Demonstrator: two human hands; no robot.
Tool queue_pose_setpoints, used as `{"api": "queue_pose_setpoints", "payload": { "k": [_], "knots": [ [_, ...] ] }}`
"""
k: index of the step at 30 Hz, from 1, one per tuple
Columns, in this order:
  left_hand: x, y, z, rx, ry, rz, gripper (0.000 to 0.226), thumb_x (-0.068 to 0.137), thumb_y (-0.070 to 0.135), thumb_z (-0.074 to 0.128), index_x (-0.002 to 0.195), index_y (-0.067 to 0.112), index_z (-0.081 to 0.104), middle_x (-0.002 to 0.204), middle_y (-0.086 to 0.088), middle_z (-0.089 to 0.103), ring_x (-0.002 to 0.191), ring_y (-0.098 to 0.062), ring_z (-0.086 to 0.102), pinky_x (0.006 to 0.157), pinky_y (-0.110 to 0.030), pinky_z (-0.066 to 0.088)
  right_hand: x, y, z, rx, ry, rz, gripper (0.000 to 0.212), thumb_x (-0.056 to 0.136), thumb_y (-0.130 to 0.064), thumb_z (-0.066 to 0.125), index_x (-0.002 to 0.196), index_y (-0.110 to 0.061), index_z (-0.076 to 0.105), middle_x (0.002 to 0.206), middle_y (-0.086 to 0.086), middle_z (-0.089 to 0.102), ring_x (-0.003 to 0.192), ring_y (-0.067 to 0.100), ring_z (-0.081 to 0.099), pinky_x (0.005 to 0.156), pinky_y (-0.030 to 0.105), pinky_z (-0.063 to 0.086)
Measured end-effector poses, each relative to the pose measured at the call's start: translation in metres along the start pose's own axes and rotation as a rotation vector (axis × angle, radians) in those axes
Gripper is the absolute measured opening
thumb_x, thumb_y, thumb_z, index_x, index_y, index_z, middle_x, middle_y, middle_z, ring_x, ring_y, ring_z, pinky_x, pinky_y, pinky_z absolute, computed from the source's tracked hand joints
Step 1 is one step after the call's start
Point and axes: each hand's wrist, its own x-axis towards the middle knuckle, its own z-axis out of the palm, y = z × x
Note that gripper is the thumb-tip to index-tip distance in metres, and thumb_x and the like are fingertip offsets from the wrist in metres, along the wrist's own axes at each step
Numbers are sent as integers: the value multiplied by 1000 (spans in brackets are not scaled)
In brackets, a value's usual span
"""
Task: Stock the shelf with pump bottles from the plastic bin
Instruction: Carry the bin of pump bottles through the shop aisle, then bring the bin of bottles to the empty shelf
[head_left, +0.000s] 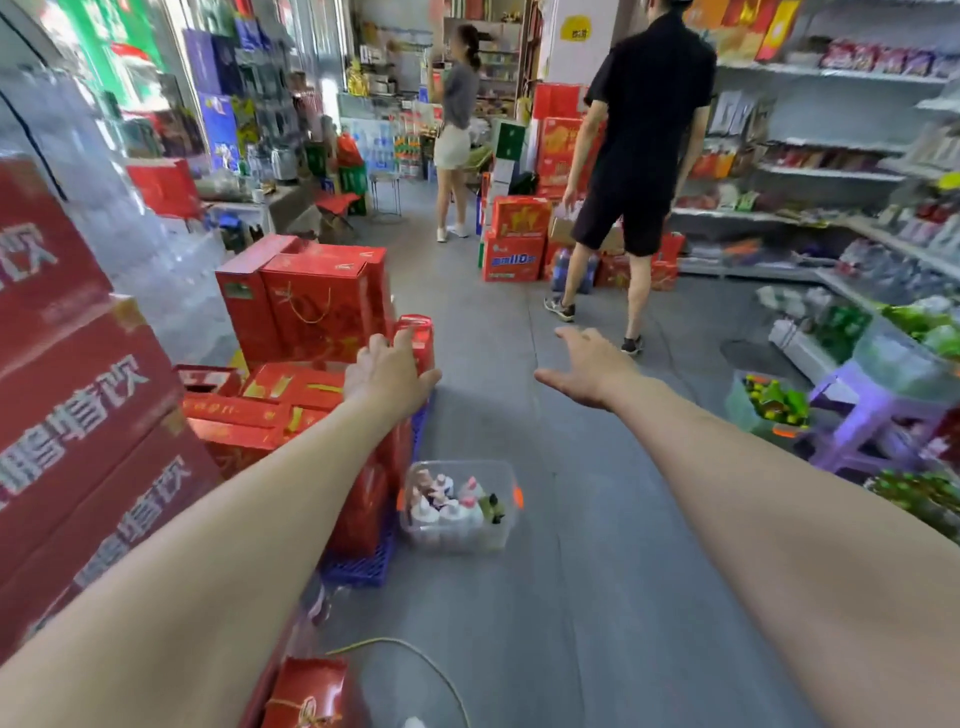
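Down on the floor (571, 597), between your outstretched forearms, sits the clear plastic bin (457, 541), with pump bottles (457, 506) standing upright inside it, just beside the stacked red gift boxes (311, 306). Further out, your left hand (387, 371) lies against those boxes, fingers (402, 340) loosely straight and gripping nothing; whether it touches them you cannot tell. Your right hand (587, 364) hangs over the floor, fingers spread, empty. Beyond, a person in black (649, 130) stands near the shelf (831, 174).

The left grip (387, 371) and right grip (592, 366) reach out, holding nothing. Below, between them, pump bottles (449, 506) sit in a plastic bin (415, 532).
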Motion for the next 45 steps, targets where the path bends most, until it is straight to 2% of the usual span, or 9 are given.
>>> {"api": "queue_pose_setpoints", "payload": {
  "k": [6, 9, 18, 26, 30, 33, 37, 41, 45],
  "knots": [
    [141, -19, 75, -17, -54, -21, 73, 89, 53, 58, 146, 15, 32, 135, -20, 46, 125, -43, 47, 101, -49, 42, 150, 11, 43, 4, -45, 11, 77, 90, -57, 59, 153, -22, 30, 152, 13, 37, 135, 35, 45, 107, 43, 40],
    [227, -32, 114, -39, -84, -42, 67, 89, 51, 59, 141, 13, 37, 133, -21, 47, 124, -44, 47, 101, -48, 41, 236, 15, 73, 14, -87, 40, 77, 91, -56, 60, 153, -21, 31, 152, 14, 37, 136, 34, 44, 107, 42, 39],
    [400, -70, 246, -72, -369, -202, 62, 91, 50, 60, 133, 8, 43, 132, -24, 48, 123, -45, 48, 101, -48, 40, 424, 43, 185, 36, -351, 153, 79, 89, -62, 57, 152, -22, 31, 153, 11, 36, 137, 32, 44, 107, 45, 41],
    [416, -112, 403, -144, -614, -398, 50, 94, 36, 60, 127, 0, 48, 124, -29, 53, 116, -45, 52, 96, -45, 40, 511, 103, 328, 85, -635, 210, 77, 90, -58, 58, 151, -18, 35, 152, 14, 38, 137, 34, 43, 110, 45, 40],
    [411, -144, 490, -226, -728, -563, 60, 91, 50, 61, 132, 7, 49, 119, -22, 61, 111, -40, 56, 88, -38, 42, 527, 134, 414, 136, -791, 252, 76, 89, -53, 64, 150, -15, 38, 150, 15, 43, 136, 31, 44, 108, 38, 39],
    [413, -170, 553, -235, -735, -639, 62, 91, 48, 61, 137, 9, 46, 118, -19, 63, 108, -40, 57, 81, -36, 40, 534, 164, 483, 181, -844, 290, 78, 88, -54, 65, 148, -10, 41, 149, 13, 48, 133, 29, 49, 106, 36, 41],
    [418, -207, 633, -240, -659, -705, 56, 94, 35, 63, 141, 8, 47, 127, -20, 61, 115, -40, 56, 91, -39, 42, 534, 201, 580, 200, -855, 340, 73, 88, -49, 68, 144, -6, 47, 143, 15, 54, 128, 30, 55, 101, 36, 43],
    [409, -246, 707, -230, -603, -781, 48, 95, 29, 62, 138, 12, 49, 123, -19, 62, 112, -39, 57, 92, -41, 43, 521, 233, 669, 213, -842, 393, 70, 89, -47, 68, 142, -6, 49, 140, 16, 56, 126, 31, 56, 102, 39, 44],
    [391, -283, 757, -177, -554, -921, 70, 92, 39, 63, 149, 10, 34, 144, -22, 46, 130, -41, 45, 107, -45, 35, 503, 249, 728, 322, -721, 544, 73, 87, -43, 73, 143, -7, 45, 139, 15, 55, 124, 33, 55, 101, 45, 46]
  ]
}}
